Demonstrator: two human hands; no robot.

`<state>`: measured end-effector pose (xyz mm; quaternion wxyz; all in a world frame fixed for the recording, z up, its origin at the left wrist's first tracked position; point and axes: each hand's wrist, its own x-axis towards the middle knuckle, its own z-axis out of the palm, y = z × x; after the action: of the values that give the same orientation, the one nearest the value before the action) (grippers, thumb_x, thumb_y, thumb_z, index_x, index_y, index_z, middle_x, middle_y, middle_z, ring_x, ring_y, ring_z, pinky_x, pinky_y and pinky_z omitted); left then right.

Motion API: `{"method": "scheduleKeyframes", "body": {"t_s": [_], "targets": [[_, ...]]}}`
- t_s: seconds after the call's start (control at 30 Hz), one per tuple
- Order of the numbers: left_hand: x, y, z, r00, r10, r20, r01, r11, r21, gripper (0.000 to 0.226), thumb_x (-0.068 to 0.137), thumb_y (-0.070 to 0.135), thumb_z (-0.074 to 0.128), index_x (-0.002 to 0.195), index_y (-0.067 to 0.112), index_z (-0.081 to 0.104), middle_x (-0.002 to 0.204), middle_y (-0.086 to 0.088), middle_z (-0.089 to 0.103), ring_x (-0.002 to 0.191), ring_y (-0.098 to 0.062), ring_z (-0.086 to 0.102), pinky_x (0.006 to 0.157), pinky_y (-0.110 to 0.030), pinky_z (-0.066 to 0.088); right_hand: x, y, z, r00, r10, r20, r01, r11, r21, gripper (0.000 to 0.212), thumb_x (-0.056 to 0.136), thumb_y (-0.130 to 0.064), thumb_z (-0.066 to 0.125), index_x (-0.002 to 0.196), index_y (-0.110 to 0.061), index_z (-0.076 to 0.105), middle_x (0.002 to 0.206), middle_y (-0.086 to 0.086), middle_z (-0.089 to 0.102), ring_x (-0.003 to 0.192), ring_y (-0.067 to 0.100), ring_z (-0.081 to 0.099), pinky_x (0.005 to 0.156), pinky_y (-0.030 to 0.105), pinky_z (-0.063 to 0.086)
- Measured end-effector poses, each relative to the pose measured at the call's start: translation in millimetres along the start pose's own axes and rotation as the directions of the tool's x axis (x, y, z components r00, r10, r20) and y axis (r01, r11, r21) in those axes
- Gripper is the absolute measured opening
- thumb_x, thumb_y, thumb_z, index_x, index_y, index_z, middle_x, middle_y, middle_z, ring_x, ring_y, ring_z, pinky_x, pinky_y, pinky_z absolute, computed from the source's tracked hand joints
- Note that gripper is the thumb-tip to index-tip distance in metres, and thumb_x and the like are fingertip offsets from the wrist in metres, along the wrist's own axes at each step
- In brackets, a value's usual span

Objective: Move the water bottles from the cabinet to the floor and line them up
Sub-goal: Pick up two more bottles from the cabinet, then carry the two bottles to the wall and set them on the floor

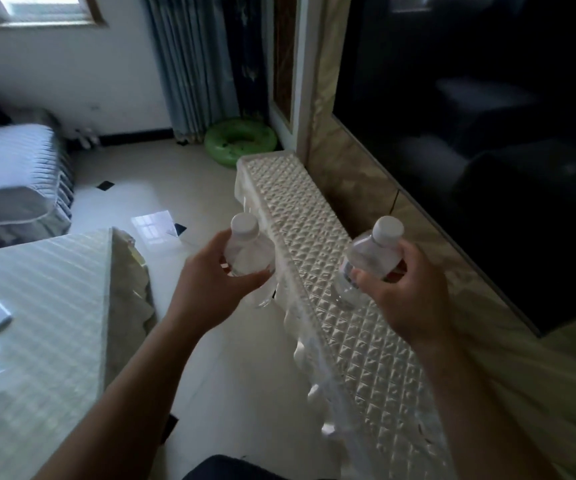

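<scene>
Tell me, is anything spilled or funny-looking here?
Nothing is spilled: both clear plastic water bottles have white caps on. One oddity: a green inflatable swim ring lies on the tiled floor beside the curtain.

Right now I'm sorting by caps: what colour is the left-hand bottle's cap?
White; the cap shows best in the head view.
</scene>
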<state>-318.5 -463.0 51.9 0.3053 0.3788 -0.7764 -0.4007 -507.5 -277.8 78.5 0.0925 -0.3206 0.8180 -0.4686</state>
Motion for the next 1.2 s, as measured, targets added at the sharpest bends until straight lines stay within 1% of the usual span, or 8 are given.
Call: {"method": "scheduleKeyframes", "body": {"t_s": [0.13, 0.3, 0.47, 0.63, 0.77, 0.9, 1.0, 1.2], "targets": [[26.8, -15.5, -26.1, 1.0, -0.01, -0.023, 0.01, 1.0, -0.016, 0.065, 0.06, 0.053, 0.086, 0.116, 0.034, 0.06, 0.099, 0.016, 0.07, 0.086, 0.003, 0.067, 0.081, -0.029, 0.058, 20.0, -18.5, 45.5, 1.0, 0.001, 0.024, -0.001, 1.0, -0.001, 0.054, 0.069, -0.041, 0.081, 0.116, -0.029, 0.058, 0.101, -0.014, 0.065, 0.09, 0.004, 0.063, 0.075, 0.031, 0.055], [55.8, -32.5, -50.8, 0.997, -0.034, -0.066, 0.032, 0.999, -0.031, 0.06, 0.061, 0.049, 0.085, 0.113, 0.033, 0.06, 0.098, 0.015, 0.07, 0.086, 0.002, 0.067, 0.078, -0.022, 0.056, 54.9, -38.0, 86.8, 0.997, -0.04, 0.073, 0.041, 0.999, -0.015, 0.059, 0.067, -0.043, 0.081, 0.119, -0.026, 0.057, 0.1, -0.01, 0.066, 0.088, 0.006, 0.064, 0.073, 0.031, 0.056], [93.4, -58.9, -61.1, 0.992, -0.084, -0.097, 0.08, 0.996, -0.037, 0.064, 0.06, 0.046, 0.086, 0.117, 0.03, 0.061, 0.098, 0.012, 0.071, 0.087, -0.002, 0.068, 0.078, -0.024, 0.056, 106.8, -44.5, 131.3, 0.99, -0.075, 0.121, 0.079, 0.996, -0.029, 0.059, 0.063, -0.048, 0.081, 0.114, -0.027, 0.059, 0.099, -0.009, 0.068, 0.087, 0.008, 0.065, 0.075, 0.04, 0.058], [148.0, -76.5, -65.7, 0.979, -0.118, -0.164, 0.121, 0.993, 0.006, 0.056, 0.063, 0.038, 0.087, 0.113, 0.028, 0.062, 0.092, 0.013, 0.071, 0.08, 0.002, 0.067, 0.068, -0.008, 0.047, 173.9, -46.0, 182.0, 0.974, -0.123, 0.191, 0.128, 0.992, -0.012, 0.06, 0.061, -0.053, 0.078, 0.112, -0.029, 0.057, 0.1, -0.007, 0.068, 0.089, 0.013, 0.066, 0.076, 0.042, 0.058], [202.5, -86.5, -65.9, 0.967, -0.13, -0.219, 0.14, 0.99, 0.03, 0.055, 0.064, 0.038, 0.088, 0.112, 0.029, 0.063, 0.092, 0.013, 0.072, 0.081, 0.001, 0.068, 0.073, -0.017, 0.053, 232.6, -54.3, 214.9, 0.958, -0.177, 0.226, 0.182, 0.983, -0.003, 0.062, 0.064, -0.05, 0.08, 0.116, -0.026, 0.057, 0.103, -0.005, 0.067, 0.09, 0.015, 0.065, 0.076, 0.042, 0.058], [257.5, -90.0, -63.7, 0.949, -0.153, -0.274, 0.168, 0.985, 0.032, 0.059, 0.063, 0.039, 0.089, 0.114, 0.029, 0.062, 0.093, 0.012, 0.072, 0.081, 0.003, 0.067, 0.073, -0.016, 0.053, 290.1, -66.1, 234.4, 0.941, -0.218, 0.26, 0.226, 0.974, -0.001, 0.059, 0.066, -0.047, 0.082, 0.115, -0.023, 0.058, 0.101, -0.006, 0.067, 0.087, 0.013, 0.064, 0.076, 0.038, 0.057], [292.9, -92.5, -61.7, 0.937, -0.166, -0.309, 0.182, 0.983, 0.022, 0.06, 0.062, 0.042, 0.089, 0.115, 0.031, 0.062, 0.094, 0.013, 0.072, 0.083, 0.004, 0.068, 0.077, -0.023, 0.056, 330.3, -74.0, 247.8, 0.926, -0.24, 0.292, 0.251, 0.968, 0.0, 0.055, 0.066, -0.047, 0.081, 0.111, -0.024, 0.059, 0.098, -0.006, 0.067, 0.085, 0.013, 0.064, 0.075, 0.039, 0.057], [348.0, -106.2, -67.4, 0.916, -0.199, -0.348, 0.23, 0.972, 0.05, 0.059, 0.061, 0.052, 0.086, 0.112, 0.035, 0.06, 0.092, 0.016, 0.072, 0.082, 0.003, 0.068, 0.079, -0.033, 0.058, 393.3, -89.8, 277.6, 0.91, -0.257, 0.325, 0.273, 0.962, -0.003, 0.065, 0.064, -0.051, 0.081, 0.118, -0.024, 0.058, 0.101, -0.006, 0.068, 0.088, 0.013, 0.065, 0.077, 0.038, 0.056]]}}
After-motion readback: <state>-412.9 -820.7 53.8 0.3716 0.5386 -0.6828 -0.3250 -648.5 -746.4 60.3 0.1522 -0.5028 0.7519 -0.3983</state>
